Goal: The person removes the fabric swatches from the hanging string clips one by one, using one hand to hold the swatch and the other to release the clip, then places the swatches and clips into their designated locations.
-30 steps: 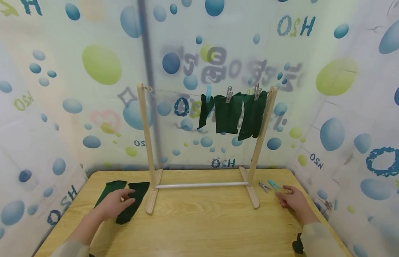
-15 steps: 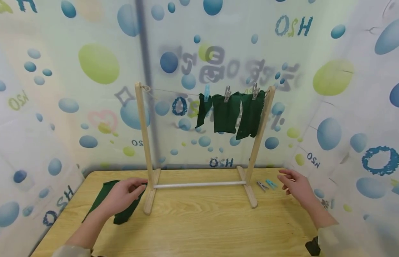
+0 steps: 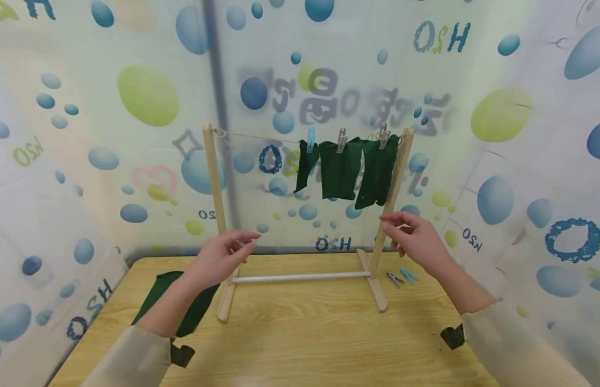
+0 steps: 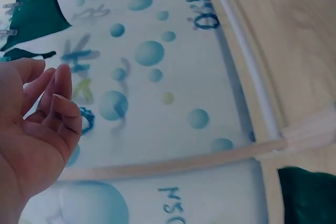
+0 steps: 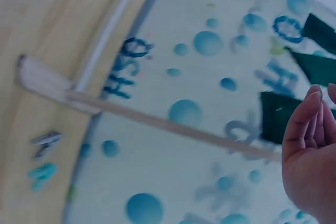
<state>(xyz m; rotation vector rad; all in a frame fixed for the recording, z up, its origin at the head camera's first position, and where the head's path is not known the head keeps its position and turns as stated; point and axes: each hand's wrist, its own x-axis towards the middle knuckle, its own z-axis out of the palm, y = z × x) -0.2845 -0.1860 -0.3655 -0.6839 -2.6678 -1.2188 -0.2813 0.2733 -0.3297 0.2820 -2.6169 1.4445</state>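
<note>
My left hand (image 3: pixel 224 258) is raised in front of the rack's left post (image 3: pixel 215 183), fingers loosely bent; the left wrist view shows nothing between them. My right hand (image 3: pixel 416 239) hovers by the right post (image 3: pixel 380 244), also with loosely bent fingers and holding nothing. Three dark green cloths hang on the right half of the string: a narrow one (image 3: pixel 305 169) under a light blue clothespin (image 3: pixel 311 141), a squarish one (image 3: pixel 339 174) under a grey clothespin (image 3: pixel 341 142), and a ragged one (image 3: pixel 377 177) under another grey clothespin (image 3: pixel 384 137).
Two green cloths lie on the table (image 3: pixel 304 338) at left: one cloth (image 3: pixel 157 295) beyond my forearm, another (image 3: pixel 200 312) partly behind it. Right of the rack lie a grey clothespin (image 3: pixel 394 279) and a blue clothespin (image 3: pixel 409 276). A white rod (image 3: pixel 300 278) joins the rack's wooden feet.
Both hands have lifted from low over the table and moved inward toward the rack, the left from above the cloths, the right from beside the loose clothespins. The hanging cloths stay put.
</note>
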